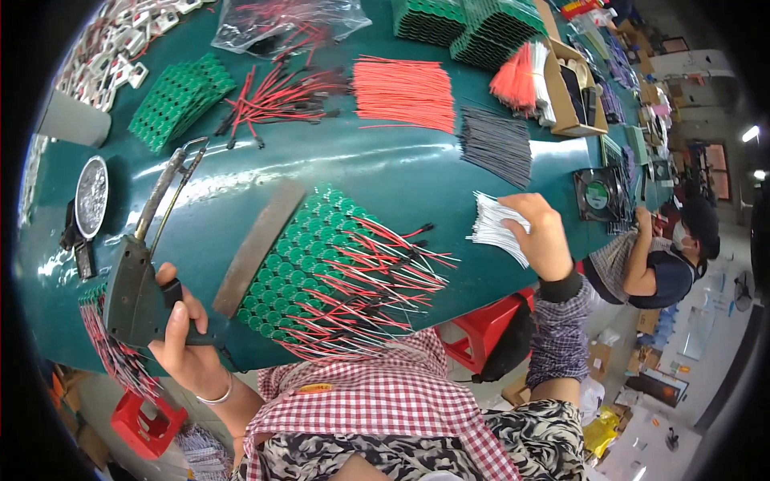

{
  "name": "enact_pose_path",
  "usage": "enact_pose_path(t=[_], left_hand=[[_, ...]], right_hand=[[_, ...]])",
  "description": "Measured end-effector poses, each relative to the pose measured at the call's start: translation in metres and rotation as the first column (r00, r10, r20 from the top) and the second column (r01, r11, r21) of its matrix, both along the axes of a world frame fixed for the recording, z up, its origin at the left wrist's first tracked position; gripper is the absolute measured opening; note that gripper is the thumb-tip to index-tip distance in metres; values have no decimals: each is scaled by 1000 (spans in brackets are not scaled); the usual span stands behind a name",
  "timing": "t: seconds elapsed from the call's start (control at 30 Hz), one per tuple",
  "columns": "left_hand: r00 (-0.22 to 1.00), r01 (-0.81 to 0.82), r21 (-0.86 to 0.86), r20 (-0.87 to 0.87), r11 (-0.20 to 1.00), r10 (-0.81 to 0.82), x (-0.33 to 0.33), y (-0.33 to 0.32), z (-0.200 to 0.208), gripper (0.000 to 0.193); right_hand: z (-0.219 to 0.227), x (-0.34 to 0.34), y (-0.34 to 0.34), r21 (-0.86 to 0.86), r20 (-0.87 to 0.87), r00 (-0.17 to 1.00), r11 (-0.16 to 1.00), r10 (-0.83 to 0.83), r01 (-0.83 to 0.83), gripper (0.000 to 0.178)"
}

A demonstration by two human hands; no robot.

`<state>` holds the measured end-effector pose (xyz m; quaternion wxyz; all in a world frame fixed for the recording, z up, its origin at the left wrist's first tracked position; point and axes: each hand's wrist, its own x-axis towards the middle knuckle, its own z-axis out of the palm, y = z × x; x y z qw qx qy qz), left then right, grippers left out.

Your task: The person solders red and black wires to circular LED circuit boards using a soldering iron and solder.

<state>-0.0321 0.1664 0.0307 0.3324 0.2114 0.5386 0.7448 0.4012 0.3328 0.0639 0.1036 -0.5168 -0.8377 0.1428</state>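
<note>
Left grip closed round the handle of one soldering gun, I hold it at the left side of the surface, its long barrel pointing away from me and leaning to my right, the tip bent over at the far end. My right grip has thumb and fingers bent over one pile of white wires; whether they pinch any, I cannot tell. Those wires are too many to count and lie roughly left to right, dropping toward me at the right end.

Between my hands lies a slab of round green boards, its long axis slanting from near left to far right, with one metal bar alongside its left edge. Red, white and black leads spread off it to the right. Beyond are one pile of red wires, one pile of dark grey wires and three stacks of green boards.
</note>
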Motion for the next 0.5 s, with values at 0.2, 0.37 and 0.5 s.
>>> enact_pose_path(t=[0.2, 0.37, 0.5], left_hand=[[996, 86, 24, -12, 996, -85, 13, -1, 0, 56], [997, 77, 41, 2, 996, -77, 13, -9, -5, 58], [995, 103, 38, -15, 994, -102, 13, -9, -5, 60]], right_hand=[[-28, 0, -6, 102, -19, 999, 994, -37, 39, 27], [-29, 1, -5, 161, -31, 999, 987, -10, 15, 18], [-27, 2, -4, 188, -44, 999, 982, 14, -6, 16]])
